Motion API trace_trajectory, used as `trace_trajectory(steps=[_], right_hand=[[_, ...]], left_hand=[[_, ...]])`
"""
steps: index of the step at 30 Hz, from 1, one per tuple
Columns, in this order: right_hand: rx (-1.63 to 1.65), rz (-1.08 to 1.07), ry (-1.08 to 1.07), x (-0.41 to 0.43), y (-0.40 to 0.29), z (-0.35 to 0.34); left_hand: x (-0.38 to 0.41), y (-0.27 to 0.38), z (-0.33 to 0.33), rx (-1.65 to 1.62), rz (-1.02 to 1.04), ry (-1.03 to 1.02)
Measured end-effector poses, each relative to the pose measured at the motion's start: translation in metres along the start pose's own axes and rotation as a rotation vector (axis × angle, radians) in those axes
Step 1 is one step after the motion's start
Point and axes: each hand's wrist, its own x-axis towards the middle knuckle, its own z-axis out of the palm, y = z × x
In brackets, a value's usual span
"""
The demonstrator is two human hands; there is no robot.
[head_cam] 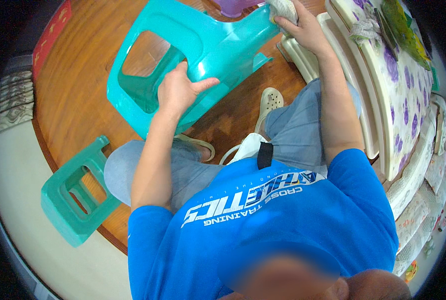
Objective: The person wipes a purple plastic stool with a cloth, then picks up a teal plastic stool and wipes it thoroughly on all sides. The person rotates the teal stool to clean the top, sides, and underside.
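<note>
A turquoise plastic stool is tipped on its side in front of my knees. My left hand grips the rim of an opening in it, with the thumb spread over the outer face and the other fingers partly hidden. At the upper right, my right hand presses a pale, crumpled cloth around the end of one stool leg. The cloth hides the leg's tip.
A second, green plastic stool lies tipped by my left knee on the wooden floor. On the right stand cream drawers and a flower-patterned top, bearing another crumpled cloth. Part of a purple plastic object shows at the top.
</note>
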Motion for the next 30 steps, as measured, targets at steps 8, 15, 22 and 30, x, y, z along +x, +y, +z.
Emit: trace_trajectory(steps=[8, 15, 22, 30], right_hand=[[-0.595, 0.304, 0.238, 0.013, 0.100, -0.002], [-0.113, 0.239, 0.604, 0.015, 0.019, -0.021], [0.124, 0.088, 0.401, 0.001, -0.018, -0.019], [-0.279, -0.340, -0.275, -0.037, -0.047, 0.079]], left_hand=[[-0.005, 0.000, 0.035, 0.109, 0.135, 0.090], [-0.011, 0.001, 0.032, 0.127, 0.080, 0.032], [-0.014, 0.005, 0.035, 0.132, 0.046, -0.029], [-0.017, 0.007, 0.043, 0.112, 0.005, -0.022]])
